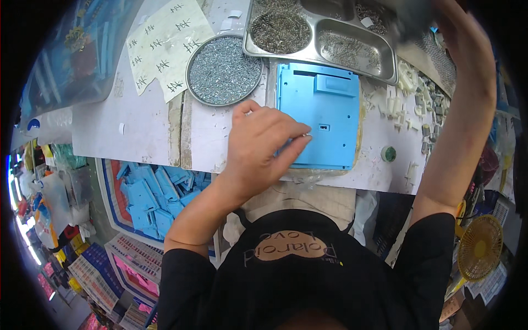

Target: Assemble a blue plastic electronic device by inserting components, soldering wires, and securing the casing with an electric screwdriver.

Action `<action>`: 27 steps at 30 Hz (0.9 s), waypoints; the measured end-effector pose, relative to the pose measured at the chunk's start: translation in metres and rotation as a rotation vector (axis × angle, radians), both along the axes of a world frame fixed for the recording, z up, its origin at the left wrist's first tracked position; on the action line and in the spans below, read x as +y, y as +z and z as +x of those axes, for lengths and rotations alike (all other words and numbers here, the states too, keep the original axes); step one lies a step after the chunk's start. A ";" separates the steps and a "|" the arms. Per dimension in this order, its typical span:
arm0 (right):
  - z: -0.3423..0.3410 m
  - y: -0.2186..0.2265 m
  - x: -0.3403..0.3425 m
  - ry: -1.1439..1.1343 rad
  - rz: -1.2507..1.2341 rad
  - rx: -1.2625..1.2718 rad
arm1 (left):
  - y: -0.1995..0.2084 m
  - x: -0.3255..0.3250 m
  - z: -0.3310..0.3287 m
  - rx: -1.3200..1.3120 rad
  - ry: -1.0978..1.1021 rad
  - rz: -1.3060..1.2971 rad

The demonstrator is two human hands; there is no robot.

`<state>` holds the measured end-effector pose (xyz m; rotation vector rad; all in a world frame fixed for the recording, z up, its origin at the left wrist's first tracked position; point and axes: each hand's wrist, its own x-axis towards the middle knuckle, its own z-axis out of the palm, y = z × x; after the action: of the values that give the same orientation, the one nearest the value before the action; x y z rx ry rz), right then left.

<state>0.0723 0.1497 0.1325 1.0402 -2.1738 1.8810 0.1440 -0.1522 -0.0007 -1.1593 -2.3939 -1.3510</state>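
Observation:
My left hand (267,137) is over the left part of a flat blue plastic panel (333,146). Its thumb and forefinger are pinched together; a tiny bright speck shows at the fingertips, too small to name. The panel lies on the table and has a raised block along its far edge and a small rectangular cutout. At the far right, my right hand (452,22) is raised by the upper edge of the view, next to a dark, blurred object (415,19). Its fingers are mostly hidden, so its grip cannot be made out.
A round dish (224,71) of small silver screws stands beyond my left hand. Behind the panel sits a metal compartment tray (388,58) with small metal parts. Loose white plastic pieces (407,82) lie right. Below left, a crate (113,206) holds blue panels; a yellow fan (481,247) stands right.

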 end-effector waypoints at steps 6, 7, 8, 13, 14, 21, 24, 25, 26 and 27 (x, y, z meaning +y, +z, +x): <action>0.074 -0.044 -0.065 0.123 -0.482 -0.245 | -0.008 0.010 0.009 -0.055 -0.013 0.092; 0.085 -0.044 -0.068 0.083 -0.517 -0.214 | -0.007 0.013 0.010 -0.060 -0.027 0.098; 0.095 -0.045 -0.071 0.045 -0.547 -0.180 | -0.007 0.015 0.011 -0.065 -0.038 0.103; 0.114 -0.039 -0.085 -0.123 -0.382 -0.184 | -0.003 0.021 0.013 -0.069 -0.041 0.138; 0.114 -0.038 -0.088 -0.141 -0.379 -0.207 | -0.004 0.021 0.013 -0.066 -0.037 0.148; 0.109 -0.046 -0.098 -0.159 -0.434 -0.250 | -0.009 0.018 0.009 0.028 -0.010 0.119; 0.112 -0.043 -0.099 -0.179 -0.366 -0.243 | -0.003 0.021 0.009 0.092 0.018 0.043; 0.112 -0.043 -0.099 -0.158 -0.381 -0.244 | 0.001 0.023 0.011 0.094 0.028 0.003; 0.113 -0.042 -0.098 -0.150 -0.399 -0.239 | 0.004 0.024 0.013 0.096 0.037 -0.036; 0.114 -0.042 -0.098 -0.142 -0.417 -0.234 | 0.005 0.024 0.014 0.079 0.034 -0.070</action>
<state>0.1859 0.0520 0.0907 0.5994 -1.7741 2.3400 0.1577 -0.1280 0.0039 -1.1604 -2.4110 -1.1974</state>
